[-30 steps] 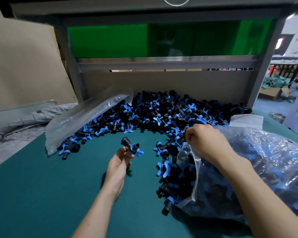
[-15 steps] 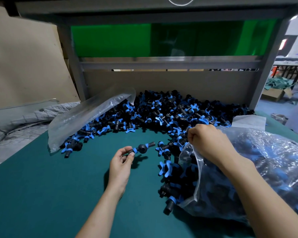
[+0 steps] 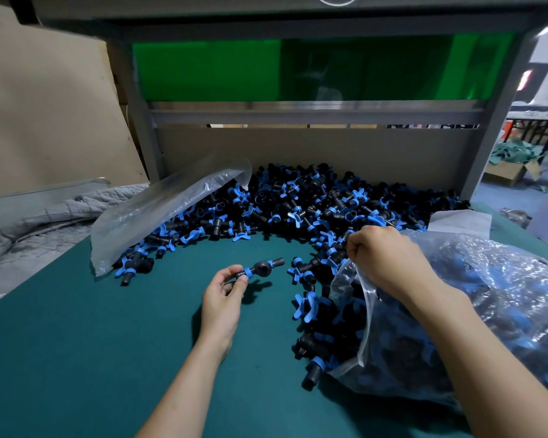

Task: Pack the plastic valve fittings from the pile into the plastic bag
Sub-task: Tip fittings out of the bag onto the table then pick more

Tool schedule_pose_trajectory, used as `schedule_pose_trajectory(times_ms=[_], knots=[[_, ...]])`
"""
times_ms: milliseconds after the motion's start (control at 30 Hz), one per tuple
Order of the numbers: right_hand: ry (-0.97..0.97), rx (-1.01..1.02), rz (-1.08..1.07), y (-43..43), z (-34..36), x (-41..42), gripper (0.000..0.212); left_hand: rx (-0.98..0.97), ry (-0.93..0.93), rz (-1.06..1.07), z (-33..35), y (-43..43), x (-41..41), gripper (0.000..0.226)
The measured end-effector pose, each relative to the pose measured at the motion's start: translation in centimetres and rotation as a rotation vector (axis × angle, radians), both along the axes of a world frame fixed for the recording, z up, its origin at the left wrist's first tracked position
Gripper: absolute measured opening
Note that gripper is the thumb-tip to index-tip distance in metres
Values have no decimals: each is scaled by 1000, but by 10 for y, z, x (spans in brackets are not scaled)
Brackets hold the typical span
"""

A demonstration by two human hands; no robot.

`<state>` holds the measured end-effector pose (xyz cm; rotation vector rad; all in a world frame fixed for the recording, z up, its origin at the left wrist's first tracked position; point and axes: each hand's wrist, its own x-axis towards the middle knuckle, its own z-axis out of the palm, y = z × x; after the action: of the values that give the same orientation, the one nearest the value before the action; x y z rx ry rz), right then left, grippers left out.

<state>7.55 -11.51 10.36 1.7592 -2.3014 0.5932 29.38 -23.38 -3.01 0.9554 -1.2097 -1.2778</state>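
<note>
Centrally, the left hand (image 3: 221, 298) pinches a black plastic valve fitting with a blue collar (image 3: 257, 269) above the teal tabletop (image 3: 76, 358). Rightward, the right hand (image 3: 389, 257) grips the rim of the clear plastic bag (image 3: 503, 311), near the far pile of fittings (image 3: 314, 200).

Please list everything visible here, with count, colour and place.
pile of valve fittings: many, black and blue, back of table
single fitting: one, black and blue, in left hand
plastic bag: one, clear, right, holds fittings
second bag: one, clear, on pile's left end
table mat: one, teal, under everything
green panel: one, green, behind pile
grey cloth: one, grey, far left
left hand: one, pinches single fitting
right hand: one, grips plastic bag's mouth
</note>
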Motion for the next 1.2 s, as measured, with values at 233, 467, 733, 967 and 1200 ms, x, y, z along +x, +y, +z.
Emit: schedule_pose_trajectory(times_ms=[233,467,733,967,1200], knots=[[-4,-7,4,-1,0,0,33,13,0,-4,2,1,0,13],[11,-48,2,3,7,5,33,-28,-16,-2,17,17,-4,9],[-40,-227,56,5,22,13,38,-26,-42,-312,56,65,-62,11],[-25,-270,95,9,24,17,36,-119,-257,-633,97,89,-119,29],[-57,-283,103,11,27,17,42,-366,-461,-514,97,79,-133,37]])
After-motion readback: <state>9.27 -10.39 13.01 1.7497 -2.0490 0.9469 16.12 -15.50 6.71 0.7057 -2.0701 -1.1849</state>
